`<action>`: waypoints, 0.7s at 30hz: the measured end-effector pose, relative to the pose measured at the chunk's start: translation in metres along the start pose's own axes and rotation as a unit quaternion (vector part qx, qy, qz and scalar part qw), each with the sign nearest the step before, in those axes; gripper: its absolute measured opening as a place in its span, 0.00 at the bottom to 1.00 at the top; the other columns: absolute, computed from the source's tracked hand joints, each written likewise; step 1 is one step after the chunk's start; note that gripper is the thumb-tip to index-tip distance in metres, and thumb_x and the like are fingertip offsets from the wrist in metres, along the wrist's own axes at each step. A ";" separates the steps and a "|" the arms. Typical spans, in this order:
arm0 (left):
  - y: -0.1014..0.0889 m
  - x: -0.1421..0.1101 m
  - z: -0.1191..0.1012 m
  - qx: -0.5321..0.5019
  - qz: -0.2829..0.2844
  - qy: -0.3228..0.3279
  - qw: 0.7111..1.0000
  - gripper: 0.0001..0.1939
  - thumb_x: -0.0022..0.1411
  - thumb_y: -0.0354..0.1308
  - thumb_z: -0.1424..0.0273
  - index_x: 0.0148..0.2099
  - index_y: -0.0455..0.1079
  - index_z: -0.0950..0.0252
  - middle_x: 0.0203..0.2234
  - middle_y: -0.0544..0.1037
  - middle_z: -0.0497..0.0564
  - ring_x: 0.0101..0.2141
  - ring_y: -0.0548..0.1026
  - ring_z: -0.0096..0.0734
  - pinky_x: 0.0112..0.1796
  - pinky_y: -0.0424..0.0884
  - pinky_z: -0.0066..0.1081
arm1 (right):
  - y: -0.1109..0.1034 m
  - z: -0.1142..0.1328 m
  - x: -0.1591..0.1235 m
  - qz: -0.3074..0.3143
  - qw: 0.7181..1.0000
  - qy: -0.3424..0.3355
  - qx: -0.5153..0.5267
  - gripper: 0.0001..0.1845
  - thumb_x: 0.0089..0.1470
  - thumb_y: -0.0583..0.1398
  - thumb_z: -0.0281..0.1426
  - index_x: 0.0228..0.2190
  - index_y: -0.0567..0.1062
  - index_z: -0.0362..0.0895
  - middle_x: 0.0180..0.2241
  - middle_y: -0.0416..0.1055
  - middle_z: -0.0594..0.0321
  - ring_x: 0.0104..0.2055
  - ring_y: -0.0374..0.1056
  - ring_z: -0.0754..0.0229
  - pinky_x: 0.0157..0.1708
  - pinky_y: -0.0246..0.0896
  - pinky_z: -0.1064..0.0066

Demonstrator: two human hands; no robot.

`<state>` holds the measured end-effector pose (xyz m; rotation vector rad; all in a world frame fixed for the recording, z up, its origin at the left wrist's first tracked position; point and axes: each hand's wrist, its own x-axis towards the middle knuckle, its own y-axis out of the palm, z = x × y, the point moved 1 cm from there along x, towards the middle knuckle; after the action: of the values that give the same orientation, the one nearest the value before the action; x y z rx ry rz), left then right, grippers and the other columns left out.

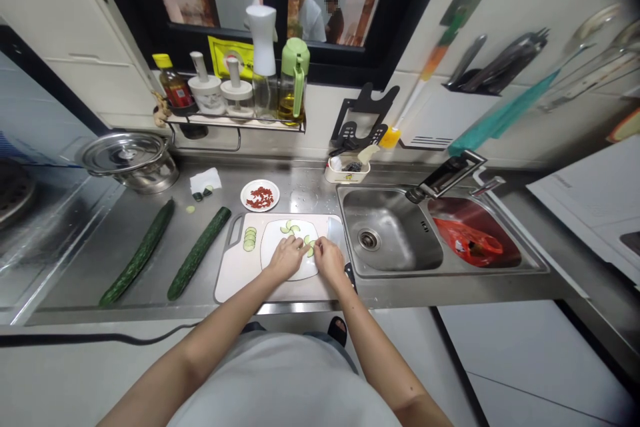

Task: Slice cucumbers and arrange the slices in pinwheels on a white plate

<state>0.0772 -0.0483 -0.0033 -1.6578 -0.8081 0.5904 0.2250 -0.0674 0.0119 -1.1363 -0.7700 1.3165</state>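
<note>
A white plate (270, 260) lies on the cutting board (235, 280), with thin cucumber slices (289, 227) fanned out near its far rim. Over the plate's right part, my left hand (287, 258) and my right hand (330, 260) come together at a cucumber slice (311, 251). Both hands have bent fingers, with their tips closed on this slice; my palms face down and hide part of the plate. A short row of overlapping cucumber slices (249, 239) rests at the board's left. Beside my right hand lies a knife (349, 271), its blade partly hidden.
Two whole cucumbers (199, 253) lie left of the board. Behind it stands a small plate (260, 185) of chopped red pieces. A double sink (395, 267) is at the right, with a red bag (470, 241) inside. A lidded pot (135, 160) stands far left.
</note>
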 end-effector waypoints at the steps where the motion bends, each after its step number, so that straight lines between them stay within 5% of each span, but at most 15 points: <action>1: 0.000 0.000 0.000 0.000 0.000 -0.002 1.000 0.19 0.65 0.47 0.74 0.55 0.68 0.58 0.41 0.72 0.56 0.44 0.64 0.40 0.42 0.62 0.38 | 0.001 0.000 0.000 0.004 1.000 0.001 -0.005 0.12 0.62 0.50 0.32 0.40 0.72 0.44 0.38 0.74 0.58 0.38 0.67 0.61 0.34 0.49 0.74; 12: -0.008 -0.005 -0.001 -0.083 -0.004 -0.062 0.995 0.20 0.61 0.49 0.78 0.53 0.70 0.62 0.44 0.76 0.53 0.46 0.66 0.38 0.47 0.63 0.37 | 0.000 0.000 0.002 0.016 1.000 -0.004 -0.025 0.11 0.62 0.50 0.33 0.38 0.72 0.44 0.38 0.74 0.57 0.38 0.68 0.60 0.33 0.49 0.72; 21: -0.004 -0.006 -0.003 -0.039 0.009 -0.037 0.998 0.20 0.63 0.49 0.76 0.55 0.69 0.58 0.42 0.74 0.53 0.46 0.65 0.40 0.45 0.62 0.37 | -0.002 0.010 0.015 0.023 0.999 0.005 -0.039 0.11 0.62 0.51 0.34 0.41 0.70 0.44 0.40 0.75 0.56 0.40 0.69 0.59 0.34 0.51 0.72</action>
<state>0.0748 -0.0538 0.0015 -1.7248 -0.8811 0.6438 0.2187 -0.0505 0.0138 -1.2274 -0.7982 1.3276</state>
